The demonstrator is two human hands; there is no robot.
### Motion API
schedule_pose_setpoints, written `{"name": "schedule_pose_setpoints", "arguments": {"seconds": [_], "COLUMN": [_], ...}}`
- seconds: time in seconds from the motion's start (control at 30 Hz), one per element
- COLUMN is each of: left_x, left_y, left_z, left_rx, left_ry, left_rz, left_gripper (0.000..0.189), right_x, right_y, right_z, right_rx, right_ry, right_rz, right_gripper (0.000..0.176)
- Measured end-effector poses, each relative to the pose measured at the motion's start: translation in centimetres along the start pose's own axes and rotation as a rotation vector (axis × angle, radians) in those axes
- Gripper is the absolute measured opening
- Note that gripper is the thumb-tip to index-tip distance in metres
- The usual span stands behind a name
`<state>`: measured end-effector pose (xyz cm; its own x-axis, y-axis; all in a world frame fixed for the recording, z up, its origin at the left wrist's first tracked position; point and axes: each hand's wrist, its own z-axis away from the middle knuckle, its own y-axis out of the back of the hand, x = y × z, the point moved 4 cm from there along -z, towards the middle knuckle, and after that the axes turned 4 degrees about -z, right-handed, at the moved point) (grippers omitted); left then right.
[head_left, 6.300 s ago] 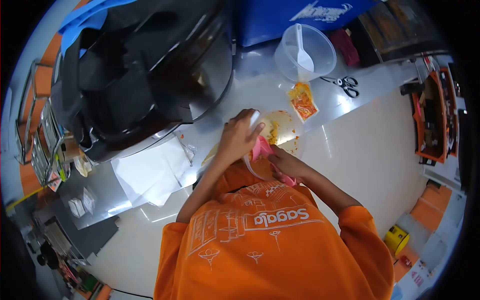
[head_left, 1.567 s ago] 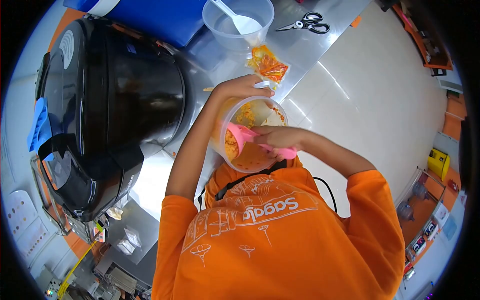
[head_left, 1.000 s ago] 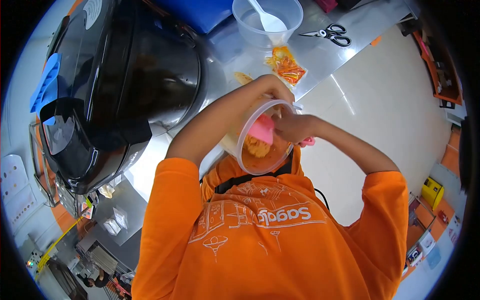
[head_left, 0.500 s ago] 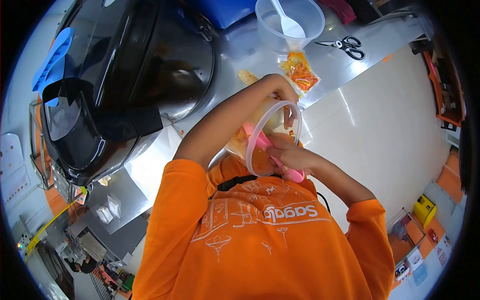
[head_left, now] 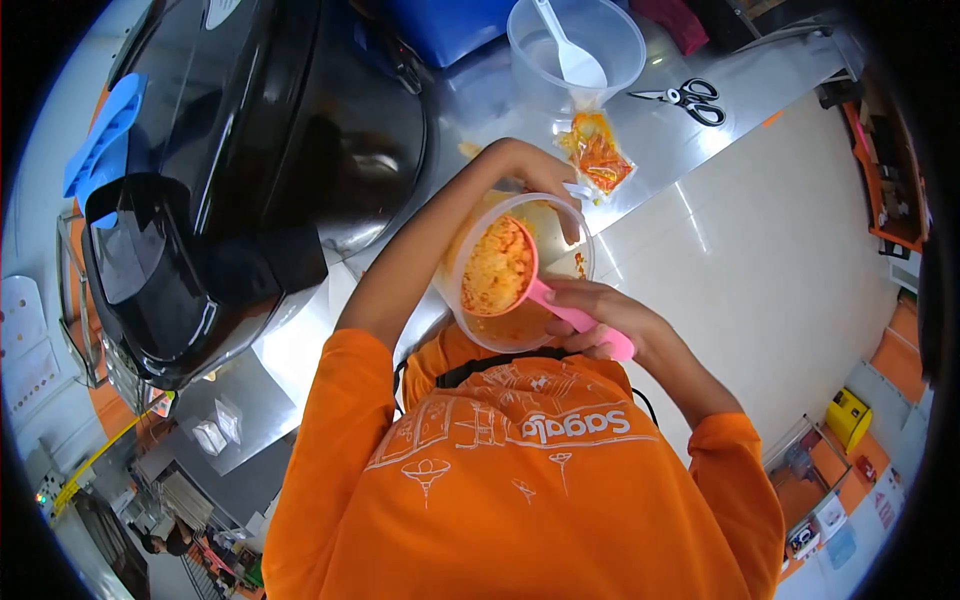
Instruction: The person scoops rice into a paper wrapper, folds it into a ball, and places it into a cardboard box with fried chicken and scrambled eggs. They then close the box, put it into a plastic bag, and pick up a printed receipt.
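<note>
Left hand (head_left: 552, 180) clasps far side of tub (head_left: 553, 248), mouth tilted, apparently for easier reach; right hand (head_left: 607, 318) grips pink scoop (head_left: 548, 298) of orange rice (head_left: 496, 268) at tub's mouth; smeared packet (head_left: 598, 158) beyond left hand.

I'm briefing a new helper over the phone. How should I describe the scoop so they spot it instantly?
Start at the orange shirt, then look just above it to the tilted clear tub. At its mouth is the scoop, heaped with orange food, its handle in the right hand. Its pink colour sets it apart from the white spoon farther away.
</note>
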<state>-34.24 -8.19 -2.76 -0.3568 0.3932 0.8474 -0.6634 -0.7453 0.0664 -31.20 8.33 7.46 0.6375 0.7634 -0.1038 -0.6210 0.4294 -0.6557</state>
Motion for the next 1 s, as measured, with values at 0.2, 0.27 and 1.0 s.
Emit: {"name": "schedule_pose_setpoints", "arguments": {"seconds": [0.2, 0.27, 1.0], "left_x": [0.8, 2.0, 4.1], "left_y": [0.7, -0.1, -4.9], "left_z": [4.1, 5.7, 11.8], "left_rx": [0.403, 0.641, 1.090], "left_ry": [-0.031, -0.031, -0.311], "left_rz": [-0.039, -0.108, 0.100], "left_gripper": [0.038, 0.038, 0.019], "right_x": [2.5, 3.1, 1.6], "right_y": [0.7, 0.8, -0.1], "right_z": [-0.3, -0.7, -5.4], "right_rx": [-0.087, -0.061, -0.379], "right_ry": [-0.091, -0.123, -0.035], "right_rz": [-0.455, -0.510, -1.036], "right_gripper": [0.023, 0.024, 0.015]}}
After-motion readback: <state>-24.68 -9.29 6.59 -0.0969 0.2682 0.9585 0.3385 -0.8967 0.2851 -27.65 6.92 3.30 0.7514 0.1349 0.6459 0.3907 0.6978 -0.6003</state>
